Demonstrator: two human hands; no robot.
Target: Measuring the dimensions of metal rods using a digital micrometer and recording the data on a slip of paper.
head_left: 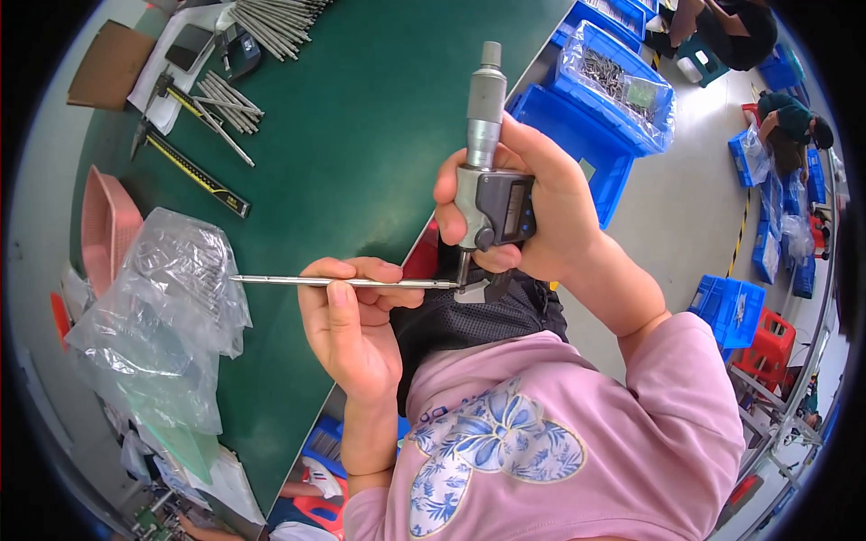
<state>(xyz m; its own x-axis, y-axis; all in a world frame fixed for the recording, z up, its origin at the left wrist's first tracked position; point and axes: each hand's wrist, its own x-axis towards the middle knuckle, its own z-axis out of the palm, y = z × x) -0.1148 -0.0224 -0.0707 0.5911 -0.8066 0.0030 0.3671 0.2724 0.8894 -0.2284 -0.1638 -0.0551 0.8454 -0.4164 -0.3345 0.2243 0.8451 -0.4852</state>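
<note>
My right hand (555, 203) is wrapped round a digital micrometer (488, 104), its barrel pointing away from me and its small display facing up. In my left hand (352, 329) a thin, shiny metal rod (271, 280) lies nearly level, pinched between thumb and fingers. The rod's right end sits at the micrometer's measuring gap, between spindle and anvil. Whether both faces touch it I cannot tell. Its left end reaches out past my fingers over the green tabletop (352, 117).
Bundles of metal rods (275, 22) and a black-and-yellow caliper (198, 171) lie at the far left. Nearer are a pink basket (110, 225) and a clear plastic bag (171, 316). Blue bins (541, 122) stand right of the table; another person (789, 126) bends farther off.
</note>
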